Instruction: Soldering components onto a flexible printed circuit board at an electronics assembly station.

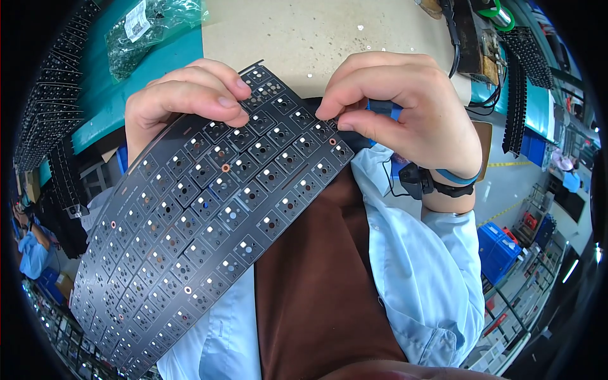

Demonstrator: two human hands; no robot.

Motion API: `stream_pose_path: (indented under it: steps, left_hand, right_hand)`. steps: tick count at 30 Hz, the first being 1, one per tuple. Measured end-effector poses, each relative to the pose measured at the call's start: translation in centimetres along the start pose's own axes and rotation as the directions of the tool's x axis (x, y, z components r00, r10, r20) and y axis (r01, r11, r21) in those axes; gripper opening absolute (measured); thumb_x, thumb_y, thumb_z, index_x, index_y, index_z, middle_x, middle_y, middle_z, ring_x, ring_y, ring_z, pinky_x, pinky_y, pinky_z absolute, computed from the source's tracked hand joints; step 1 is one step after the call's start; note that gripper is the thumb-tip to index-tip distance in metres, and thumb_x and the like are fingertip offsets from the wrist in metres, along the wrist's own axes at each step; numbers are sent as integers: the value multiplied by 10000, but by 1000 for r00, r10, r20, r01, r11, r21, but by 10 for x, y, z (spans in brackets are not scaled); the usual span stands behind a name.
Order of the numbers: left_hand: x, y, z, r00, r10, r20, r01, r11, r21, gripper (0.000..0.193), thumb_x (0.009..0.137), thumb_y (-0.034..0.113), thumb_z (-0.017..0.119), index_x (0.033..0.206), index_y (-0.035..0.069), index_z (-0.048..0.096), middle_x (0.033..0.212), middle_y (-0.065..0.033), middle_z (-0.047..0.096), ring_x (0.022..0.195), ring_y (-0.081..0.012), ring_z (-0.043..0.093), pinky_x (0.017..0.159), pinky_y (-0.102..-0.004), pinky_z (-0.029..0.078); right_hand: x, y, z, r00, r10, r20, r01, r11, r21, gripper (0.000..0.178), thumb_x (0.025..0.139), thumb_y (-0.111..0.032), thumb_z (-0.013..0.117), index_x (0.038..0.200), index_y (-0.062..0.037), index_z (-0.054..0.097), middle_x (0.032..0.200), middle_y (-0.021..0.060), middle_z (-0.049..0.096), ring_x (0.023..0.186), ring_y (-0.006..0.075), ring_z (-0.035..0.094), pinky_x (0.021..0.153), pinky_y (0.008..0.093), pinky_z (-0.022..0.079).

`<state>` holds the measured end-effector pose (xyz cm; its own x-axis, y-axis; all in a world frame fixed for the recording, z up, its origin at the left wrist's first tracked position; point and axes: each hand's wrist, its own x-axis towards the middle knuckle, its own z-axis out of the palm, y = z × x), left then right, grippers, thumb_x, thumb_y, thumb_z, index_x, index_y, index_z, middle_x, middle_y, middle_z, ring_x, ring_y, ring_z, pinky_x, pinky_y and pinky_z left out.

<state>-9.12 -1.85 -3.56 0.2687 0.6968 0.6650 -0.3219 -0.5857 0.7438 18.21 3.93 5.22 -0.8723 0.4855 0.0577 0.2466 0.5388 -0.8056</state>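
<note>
A long black keyboard circuit board (244, 209) slants from the lower left toward the upper middle, held off the table above my lap. Rows of outlined key positions cover it, with small white parts and round holes. My left hand (180, 95) grips its far edge, fingers curled over the top face and the thumb hidden. At the right-hand end of the board, my right hand (405, 95) is closed in a pinch, thumb and index fingertips at the edge. Whatever lies between those fingertips is too small or hidden to make out.
Brown sheeting (278, 28) covers the table ahead, scattered with specks. A clear bag of small parts (130, 47) lies on the green mat (101, 120). Black boards (54, 95) stack at left. A green solder spool (501, 18) and cables stand back right; a blue crate (497, 253) is lower right.
</note>
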Motion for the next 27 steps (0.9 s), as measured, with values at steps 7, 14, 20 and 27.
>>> stream_pose_path:
  steps: [7, 14, 20, 27]
  left_hand:
    - [-3, -1, 1, 1000, 11, -5, -11, 1000, 2, 329, 778, 159, 814, 1018, -23, 681, 945, -149, 722, 957, -311, 661, 836, -401, 525]
    - [-5, 0, -1, 1000, 13, 15, -13, 1000, 18, 328, 788, 163, 807, 1024, -25, 676, 944, -150, 720, 954, -312, 661, 840, -402, 523]
    - [1, -2, -5, 1000, 23, 8, -23, 1000, -8, 316, 803, 171, 798, 1019, -23, 672, 942, -152, 715, 950, -314, 657, 838, -403, 523]
    - [5, -5, -8, 994, 104, -34, -106, 992, -66, 325, 817, 183, 791, 1031, -14, 648, 962, -157, 681, 908, -303, 646, 829, -412, 523]
  right_hand:
    - [0, -1, 3, 1000, -1, -5, 1, 999, -32, 182, 728, 53, 730, 900, -4, 713, 871, 82, 686, 780, 215, 666, 678, 298, 517]
    - [2, 0, 4, 1000, -14, 3, 14, 1000, -26, 177, 726, 59, 731, 892, 1, 711, 865, 84, 684, 774, 216, 663, 675, 297, 516]
    - [4, 7, -1, 998, 11, -56, -6, 996, 87, 156, 717, 57, 741, 862, 11, 705, 856, 87, 683, 771, 203, 659, 677, 289, 513]
    - [4, -2, -3, 963, -96, -251, 113, 992, 54, 170, 721, 70, 736, 880, 23, 695, 854, 92, 687, 764, 191, 661, 680, 284, 518]
